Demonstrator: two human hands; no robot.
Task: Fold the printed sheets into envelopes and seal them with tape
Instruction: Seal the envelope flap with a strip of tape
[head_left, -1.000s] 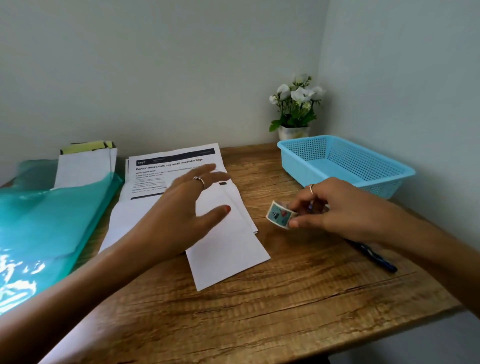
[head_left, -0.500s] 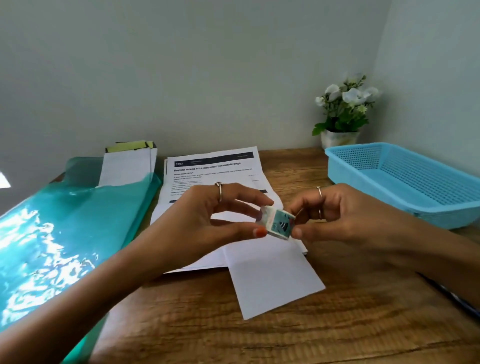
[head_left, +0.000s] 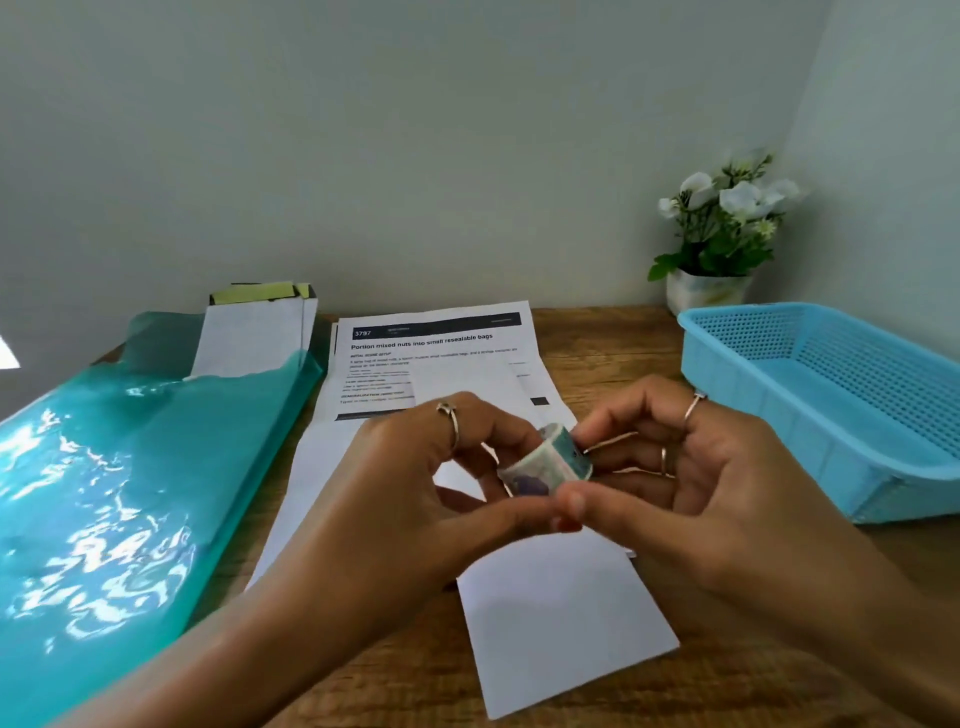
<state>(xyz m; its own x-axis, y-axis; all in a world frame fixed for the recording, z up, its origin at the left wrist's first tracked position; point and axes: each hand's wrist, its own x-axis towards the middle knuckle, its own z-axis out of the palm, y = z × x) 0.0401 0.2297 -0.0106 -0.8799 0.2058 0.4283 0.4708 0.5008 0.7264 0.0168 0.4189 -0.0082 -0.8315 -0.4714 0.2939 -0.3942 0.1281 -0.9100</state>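
A small roll of patterned tape (head_left: 548, 462) is held up above the table between both hands. My left hand (head_left: 410, 488) pinches it from the left with thumb and fingers curled round it. My right hand (head_left: 691, 483) grips it from the right, thumb under the roll. Below them a folded white sheet (head_left: 561, 618) lies on the wooden table (head_left: 597, 696). Behind it lies a stack of printed sheets (head_left: 431, 353) with a dark header bar.
A shiny teal plastic folder (head_left: 119, 509) with white paper (head_left: 249, 338) sticking out covers the left side. A light blue plastic basket (head_left: 831, 395) stands at the right. A small pot of white flowers (head_left: 722, 234) sits in the back corner against the wall.
My left hand lifted off the folded sheet and joined my right hand at the tape roll. Both hands now hold the roll closer together, and it has turned between the fingers.
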